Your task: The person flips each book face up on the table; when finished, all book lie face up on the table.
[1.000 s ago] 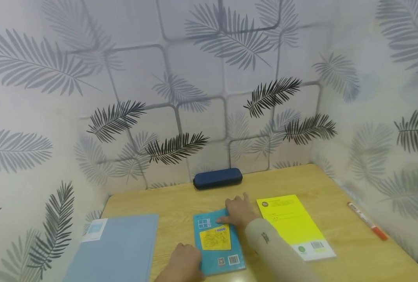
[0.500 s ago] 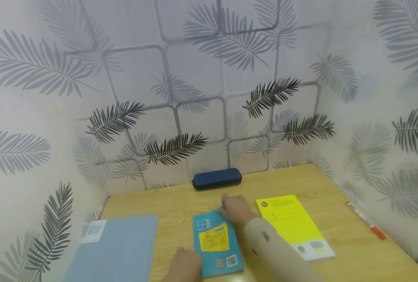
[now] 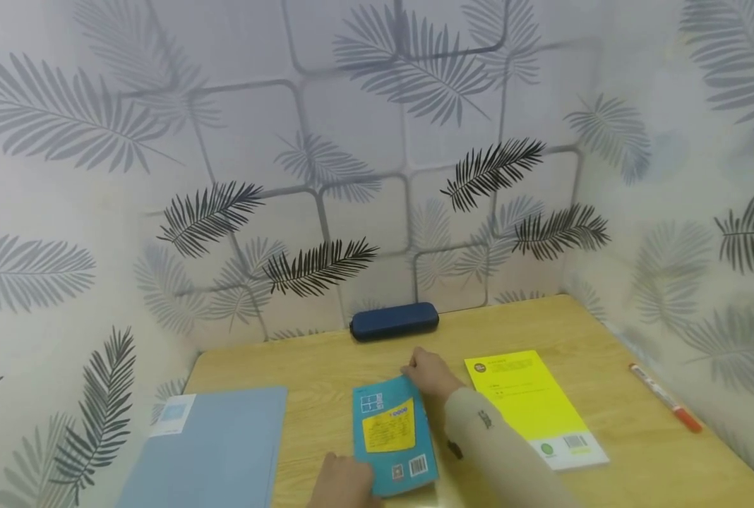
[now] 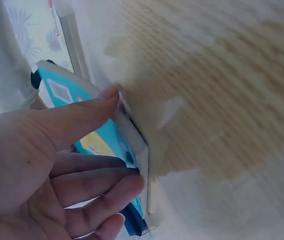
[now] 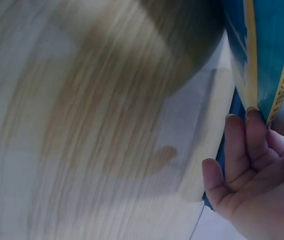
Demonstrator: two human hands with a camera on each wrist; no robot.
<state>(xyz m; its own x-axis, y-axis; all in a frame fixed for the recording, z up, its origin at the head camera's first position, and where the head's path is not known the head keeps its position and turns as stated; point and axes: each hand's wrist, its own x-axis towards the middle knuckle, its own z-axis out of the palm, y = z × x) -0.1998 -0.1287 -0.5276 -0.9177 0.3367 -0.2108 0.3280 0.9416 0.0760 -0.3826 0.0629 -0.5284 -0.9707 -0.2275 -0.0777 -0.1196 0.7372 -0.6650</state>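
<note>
Book [image 3: 390,439] now pinched at its far-right corner by right hand [image 3: 433,374], fingers drawn in; likely secured there. Left hand [image 3: 344,482] seen at its near-left corner, grip can't be told.

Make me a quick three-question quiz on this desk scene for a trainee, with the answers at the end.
1. True or false: the yellow book lies between the teal book and the marker.
2. What does the right hand grip?
a) the marker
b) the teal book
c) the yellow book
3. What colour is the case near the far edge of the table?

Key: 1. True. 2. b. 3. Dark blue.
</note>
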